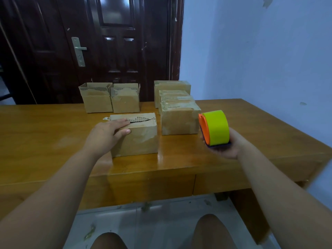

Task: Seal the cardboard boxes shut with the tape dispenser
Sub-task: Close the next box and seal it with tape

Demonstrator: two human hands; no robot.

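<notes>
The cardboard box [138,141] stands near the front edge of the desk [53,132], seam untaped, with the left hand [107,133] pressing its flaps down, fingers straight, at the left end. The right hand [228,148] grips the tape dispenser [215,128] above the desk to the box's right. It should probably start the tape on an end face, then run along the seam, flaps held level.

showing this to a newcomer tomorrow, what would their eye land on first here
The bright green and orange tape dispenser stands out first, held up in the right hand over the right side of the table. Next comes the left hand pressing on the flaps of the nearest cardboard box, its top seam gaping. Behind stand two open boxes at the back left and a cluster of closed boxes to the right.
</notes>
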